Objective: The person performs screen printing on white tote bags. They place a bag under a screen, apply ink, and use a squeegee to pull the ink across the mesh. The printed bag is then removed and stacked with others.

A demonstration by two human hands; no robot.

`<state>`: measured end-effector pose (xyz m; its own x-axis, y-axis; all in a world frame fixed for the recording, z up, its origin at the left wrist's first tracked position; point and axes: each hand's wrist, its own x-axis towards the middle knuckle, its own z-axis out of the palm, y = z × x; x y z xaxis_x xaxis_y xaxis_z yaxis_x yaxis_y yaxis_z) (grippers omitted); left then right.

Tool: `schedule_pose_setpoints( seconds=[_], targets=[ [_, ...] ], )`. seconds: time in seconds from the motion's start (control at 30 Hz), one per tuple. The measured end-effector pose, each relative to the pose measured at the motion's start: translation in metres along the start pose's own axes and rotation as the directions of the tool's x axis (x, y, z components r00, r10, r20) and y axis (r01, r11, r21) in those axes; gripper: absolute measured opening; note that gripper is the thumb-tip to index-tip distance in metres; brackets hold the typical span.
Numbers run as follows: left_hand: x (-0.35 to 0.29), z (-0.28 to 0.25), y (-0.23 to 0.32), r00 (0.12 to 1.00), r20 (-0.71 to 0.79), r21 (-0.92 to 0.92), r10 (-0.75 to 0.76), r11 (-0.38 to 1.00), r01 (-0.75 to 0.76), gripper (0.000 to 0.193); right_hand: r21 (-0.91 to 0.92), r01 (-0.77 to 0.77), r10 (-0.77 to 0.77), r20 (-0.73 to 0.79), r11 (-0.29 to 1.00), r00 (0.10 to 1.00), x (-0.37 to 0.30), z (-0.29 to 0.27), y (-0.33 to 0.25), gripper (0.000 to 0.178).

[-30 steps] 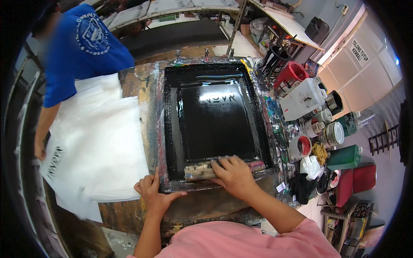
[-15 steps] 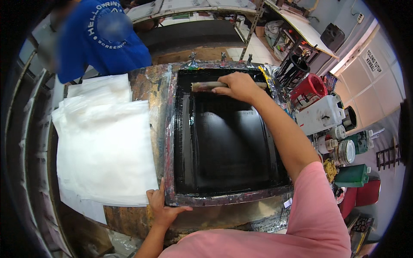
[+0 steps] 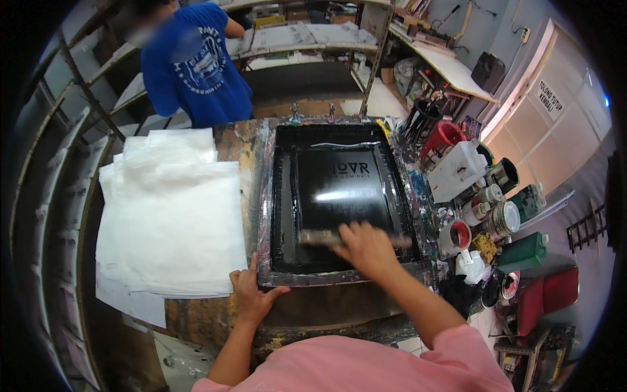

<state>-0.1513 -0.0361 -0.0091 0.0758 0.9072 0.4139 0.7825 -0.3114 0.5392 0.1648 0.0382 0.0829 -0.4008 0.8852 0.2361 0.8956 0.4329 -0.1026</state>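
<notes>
A dark wooden screen-printing frame (image 3: 339,277) lies on the stained work table (image 3: 209,315), its mesh (image 3: 339,199) coated with wet black ink. My right hand (image 3: 367,247) is closed around the handle of a long squeegee (image 3: 317,238), which lies crosswise on the mesh towards the near side. Beyond it, dark lettering shows on the mesh beside a bright reflection. At the frame's near left corner, my left hand (image 3: 252,291) rests with index finger and thumb stretched along the two outer edges. A stack of white sheets (image 3: 173,225) is just left of the frame.
Metal clamps (image 3: 295,112) stand at the frame's far edge. Crowded along the right are a red bucket (image 3: 445,136), a white jerrycan (image 3: 458,172), stacked round lids or tins (image 3: 504,218) and a green container (image 3: 524,253). A person in a blue shirt (image 3: 196,65) stands at the far left.
My right hand has drawn the squeegee from the frame's far end to the near part. Lettering now shows more clearly behind it. The view has shifted, and my left hand stays at the corner.
</notes>
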Motion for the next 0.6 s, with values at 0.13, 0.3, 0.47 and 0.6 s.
schedule_pose_setpoints(
  seconds=[0.13,0.3,0.47,0.6],
  targets=[
    [0.011,-0.009,0.024,0.993,-0.048,-0.187,-0.108,0.978,0.097,0.115,0.128,0.002,-0.009,0.055,0.992,0.998,-0.038,-0.050,-0.029,0.042],
    [0.073,-0.032,0.074,0.926,-0.244,-0.676,-0.289,0.735,0.052,0.101,-0.080,0.057,-0.080,-0.315,0.995,0.946,0.009,-0.140,-0.040,0.033],
    [0.175,0.008,0.044,0.823,-0.563,-0.662,-0.077,0.637,-0.394,0.076,-0.127,0.039,-0.103,-0.556,0.991,0.825,0.094,-0.194,-0.020,0.034],
    [0.245,0.086,-0.026,0.981,-0.193,-0.287,0.037,0.953,-0.093,0.036,-0.096,0.035,-0.083,-0.571,0.995,0.817,0.120,-0.207,-0.010,0.038]
  ],
)
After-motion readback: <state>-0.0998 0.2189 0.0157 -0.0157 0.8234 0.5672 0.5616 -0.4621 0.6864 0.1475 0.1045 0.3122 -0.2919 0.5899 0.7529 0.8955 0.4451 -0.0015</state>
